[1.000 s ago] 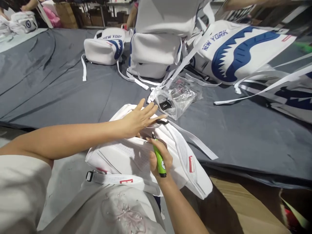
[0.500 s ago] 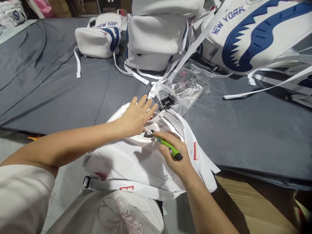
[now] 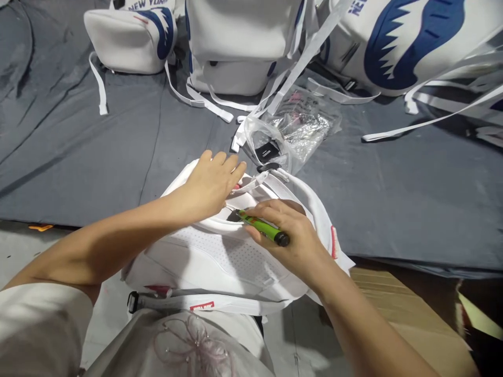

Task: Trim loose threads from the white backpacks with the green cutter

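A white backpack (image 3: 236,254) with a dotted mesh-like panel lies at the table's near edge, against my body. My left hand (image 3: 210,186) rests on its top, fingers stretched out and a little apart, the thumb lower by the bag's opening. Gripped in my right hand (image 3: 291,235) is a green pen-shaped tool (image 3: 265,229) with a black end. Its tip points left at a small dark piece (image 3: 234,215) inside the opening, close to my left thumb. Whether it touches is hard to see. A white handle loop (image 3: 251,183) arches between the hands.
Behind lies a clear plastic bag (image 3: 310,131) with a black card (image 3: 267,152). White bags with blue shark-mouth prints (image 3: 412,47) and loose straps (image 3: 291,78) line the back of the grey-covered table (image 3: 412,199). A cardboard box (image 3: 408,319) stands below at right.
The view has tipped downward, so the table and bags sit higher in it. My right hand and the green tool have shifted slightly; my left hand stays on the backpack.
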{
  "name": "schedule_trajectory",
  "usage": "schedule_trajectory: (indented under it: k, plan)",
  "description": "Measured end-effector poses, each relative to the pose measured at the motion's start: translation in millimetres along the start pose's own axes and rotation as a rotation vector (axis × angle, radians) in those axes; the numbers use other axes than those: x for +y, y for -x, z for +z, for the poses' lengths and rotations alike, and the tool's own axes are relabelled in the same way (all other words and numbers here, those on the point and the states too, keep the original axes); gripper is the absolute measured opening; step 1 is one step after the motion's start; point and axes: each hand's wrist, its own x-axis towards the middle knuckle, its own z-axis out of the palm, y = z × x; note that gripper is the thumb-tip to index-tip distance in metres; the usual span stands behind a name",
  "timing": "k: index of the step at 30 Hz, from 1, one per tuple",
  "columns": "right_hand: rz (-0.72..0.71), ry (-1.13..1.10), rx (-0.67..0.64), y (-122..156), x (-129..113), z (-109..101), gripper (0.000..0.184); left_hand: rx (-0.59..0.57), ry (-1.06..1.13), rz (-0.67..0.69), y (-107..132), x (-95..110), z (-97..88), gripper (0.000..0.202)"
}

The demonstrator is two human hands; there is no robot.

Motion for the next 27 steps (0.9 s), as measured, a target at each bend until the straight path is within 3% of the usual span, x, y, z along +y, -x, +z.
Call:
schedule_trajectory:
  k: [14, 27]
  plan:
    - [-0.039, 0.088, -0.111, -10, -7, 2, 0.026, -0.057, 0.04, -0.038, -4, 1, -3.4, 0.048]
    - [0.098, 0.2, -0.181, -16, -28, 8, 0.027, -0.021, 0.059, -0.03, -3, -2, 2.1, 0.043]
